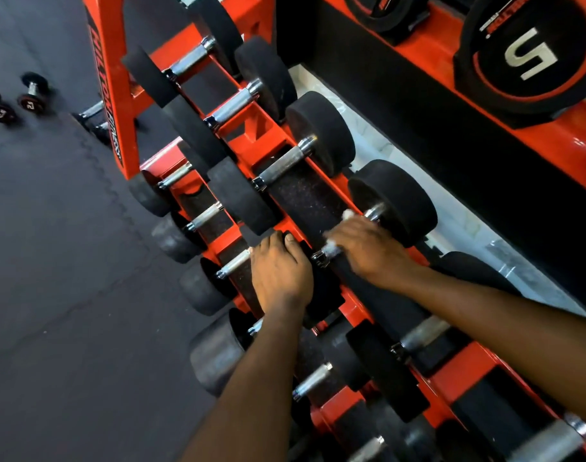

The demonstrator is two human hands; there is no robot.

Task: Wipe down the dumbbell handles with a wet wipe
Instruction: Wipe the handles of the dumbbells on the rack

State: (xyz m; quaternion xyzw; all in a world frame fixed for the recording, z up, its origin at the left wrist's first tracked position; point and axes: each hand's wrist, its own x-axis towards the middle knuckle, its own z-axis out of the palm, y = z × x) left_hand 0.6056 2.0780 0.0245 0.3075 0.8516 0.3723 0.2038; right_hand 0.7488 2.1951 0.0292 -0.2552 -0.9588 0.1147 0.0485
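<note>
wiping is underway: we are wrapping our right hand (368, 251) round the wet wipe (348, 215) on the handle (331, 251) beneath it, our left hand (281, 271) gripping that dumbbell's near end (321, 291). next, we are guessing, a twisting pass along it, then the further handle (281, 166) beyond the right hand.

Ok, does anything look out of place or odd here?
Two small dumbbells lie loose on the floor mat, left of the rack, not shelved. Otherwise normal: right hand holds the wet wipe on a handle, left hand grips a dumbbell head.
</note>
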